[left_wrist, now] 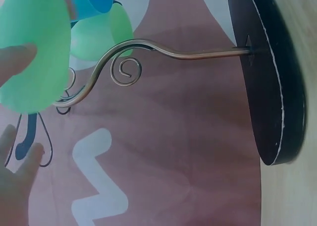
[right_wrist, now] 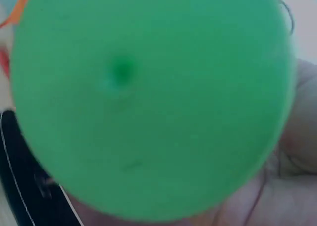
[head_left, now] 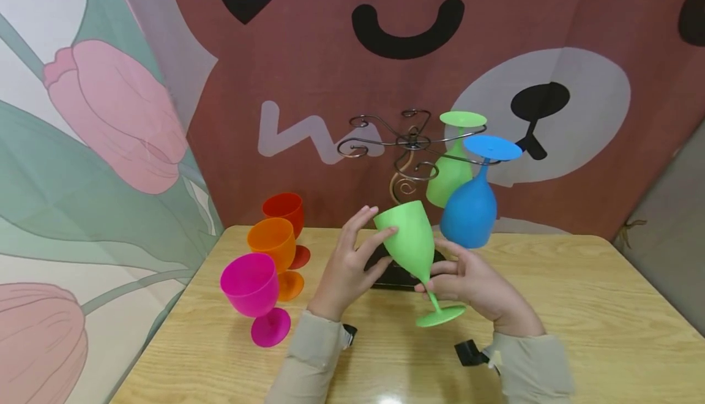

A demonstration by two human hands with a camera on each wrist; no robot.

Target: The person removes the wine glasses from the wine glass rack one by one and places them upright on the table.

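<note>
A light green wine goblet [head_left: 409, 239] is held in the air, tilted, with its mouth to the upper left and its round foot at the lower right. My right hand [head_left: 468, 278] pinches its stem. The foot's underside [right_wrist: 153, 107] fills most of the right wrist view and hides the fingers. My left hand [head_left: 352, 263] is at the bowl's left side, one finger laid on it and other fingers spread and fairly straight. Behind stands a metal goblet rack [head_left: 413, 141] with curled arms. A blue goblet [head_left: 470, 211] and another green goblet [head_left: 448, 177] hang upside down from its right arms.
Upright on the table's [head_left: 578, 306] left side stand a magenta goblet [head_left: 250, 288], an orange goblet [head_left: 273, 245] and a red goblet [head_left: 286, 211] in a row. The rack's black base [left_wrist: 262, 82] sits behind my hands. A patterned cloth [head_left: 308, 43] hangs behind the table.
</note>
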